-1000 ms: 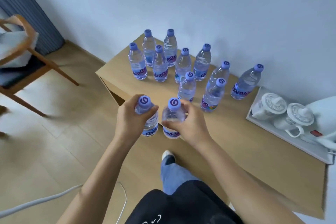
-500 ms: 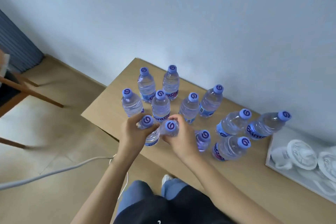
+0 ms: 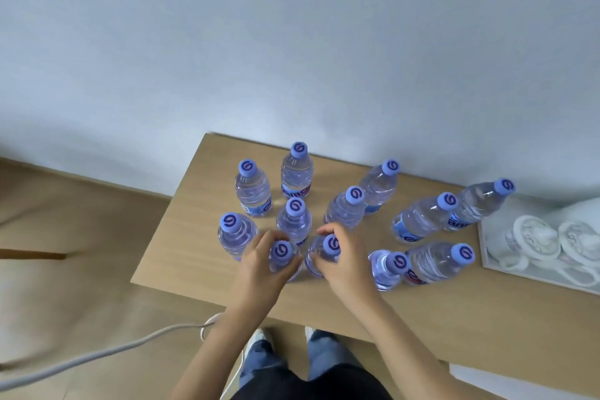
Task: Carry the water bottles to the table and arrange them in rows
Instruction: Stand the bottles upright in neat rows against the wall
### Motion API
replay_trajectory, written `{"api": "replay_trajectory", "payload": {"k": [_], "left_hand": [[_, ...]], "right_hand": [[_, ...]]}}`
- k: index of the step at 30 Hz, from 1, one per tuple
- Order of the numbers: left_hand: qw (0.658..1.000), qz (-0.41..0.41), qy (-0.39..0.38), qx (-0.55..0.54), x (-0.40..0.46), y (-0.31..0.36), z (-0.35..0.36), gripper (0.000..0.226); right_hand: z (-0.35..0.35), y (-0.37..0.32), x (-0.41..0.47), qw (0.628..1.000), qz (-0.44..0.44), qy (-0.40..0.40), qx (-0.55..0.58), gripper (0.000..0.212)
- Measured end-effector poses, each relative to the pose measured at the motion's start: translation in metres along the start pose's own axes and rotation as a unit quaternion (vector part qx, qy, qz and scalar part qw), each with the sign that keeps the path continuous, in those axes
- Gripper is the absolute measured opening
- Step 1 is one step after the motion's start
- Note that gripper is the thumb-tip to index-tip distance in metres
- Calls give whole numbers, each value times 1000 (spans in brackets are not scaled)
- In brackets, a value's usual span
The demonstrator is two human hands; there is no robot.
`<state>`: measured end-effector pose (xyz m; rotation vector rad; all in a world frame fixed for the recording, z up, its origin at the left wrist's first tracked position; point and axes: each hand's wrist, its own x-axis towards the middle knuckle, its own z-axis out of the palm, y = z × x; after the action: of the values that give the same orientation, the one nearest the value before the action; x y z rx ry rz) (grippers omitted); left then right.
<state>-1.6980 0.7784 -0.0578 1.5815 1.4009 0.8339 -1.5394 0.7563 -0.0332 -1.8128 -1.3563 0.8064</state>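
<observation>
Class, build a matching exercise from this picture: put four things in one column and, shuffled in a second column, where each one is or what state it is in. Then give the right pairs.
Things
1. left hand
2. right hand
3. white tray of white cups
4. pale grey cable

Places or states
A. lies on the wooden floor
B. grips a clear purple-capped water bottle beside the other held bottle
C. sits at the right end of the light wooden table
D. grips the purple-capped bottle nearest the table's left front

Pairs: 1-D, 2-B, 3-C, 4-A

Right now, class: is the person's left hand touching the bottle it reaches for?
Touching. The head view shows the left hand with fingers curled round the bottle.
</observation>
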Motion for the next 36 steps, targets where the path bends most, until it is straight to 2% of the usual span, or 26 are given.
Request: {"api": "replay_trajectory", "payload": {"k": [7, 13, 16, 18, 20, 22, 24, 26, 28, 30, 32, 36], "left_hand": [[998, 15, -48, 37, 10, 2, -11, 36], [994, 32, -75, 76, 8, 1, -22, 33], [989, 43, -108, 93, 12, 8, -25, 34], [985, 52, -132, 97, 15, 13, -29, 39], [980, 61, -153, 111, 17, 17, -33, 41], [977, 70, -161, 124, 22, 24, -36, 39], [976, 82, -161, 122, 26, 33, -36, 35], [976, 95, -162, 110, 30, 45, -35, 29], [977, 105, -157, 103, 34, 56, -36, 25], [978, 108, -147, 101, 39, 65, -36, 25], [979, 107, -141, 96, 43, 73, -37, 26], [983, 92, -135, 81, 49, 84, -37, 26]], "right_hand": [[10, 0, -4, 999, 2, 31, -16, 36], [13, -2, -9, 999, 20, 38, -27, 36], [9, -4, -5, 999, 34, 18, -38, 31], [4, -9, -2, 999, 51, 0, -8, 28], [-3, -17, 3, 999, 27, 41, 18, 23], [-13, -22, 11, 992, -11, 124, 16, 18], [-26, -22, 24, 987, -22, 160, -8, 24], [-38, -15, 43, 990, 10, 127, -60, 38], [-47, -6, 62, 990, 74, 51, -107, 46], [-52, -1, 75, 984, 120, -63, -119, 26], [-52, 7, 81, 979, 120, -150, -66, 20], [-52, 16, 85, 982, 86, -165, -33, 32]]}}
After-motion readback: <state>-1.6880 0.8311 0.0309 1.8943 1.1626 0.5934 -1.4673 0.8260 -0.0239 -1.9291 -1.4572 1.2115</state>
